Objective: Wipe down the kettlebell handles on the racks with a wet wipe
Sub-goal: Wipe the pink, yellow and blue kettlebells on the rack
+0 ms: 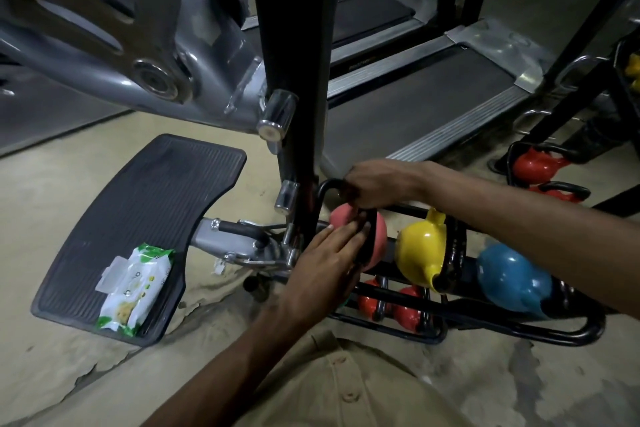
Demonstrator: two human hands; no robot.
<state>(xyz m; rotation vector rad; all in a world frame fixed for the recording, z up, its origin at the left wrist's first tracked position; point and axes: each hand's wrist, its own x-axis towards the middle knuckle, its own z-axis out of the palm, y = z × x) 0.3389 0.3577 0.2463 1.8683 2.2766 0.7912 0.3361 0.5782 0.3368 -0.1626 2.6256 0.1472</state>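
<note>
Slippage is looking like the main risk; we are curling our right hand (pixel 379 184) round the black handle (pixel 327 189) of the pink kettlebell (pixel 341 215), fingers closed tight on the bar; we cannot tell whether a wipe is sitting under that palm, nothing white is showing; our left hand (pixel 329 256) is pressing flat on the pink bell, fingers straight and together, steadying it; the bell is sitting at the left end of the top tier of the rack (pixel 519 331), just beside the yellow kettlebell (pixel 420 250); if we are rubbing hard the bell could be rolling off its bar or knocking into the yellow one; a damp handle could be sliding out of our grip; knuckles are working close to the black upright (pixel 294 62), so scraping is likely; the wet wipe pack (pixel 133 288) is lying on the pedal (pixel 156 191), well apart from us, so a fresh wipe is meaning a long reach
</note>
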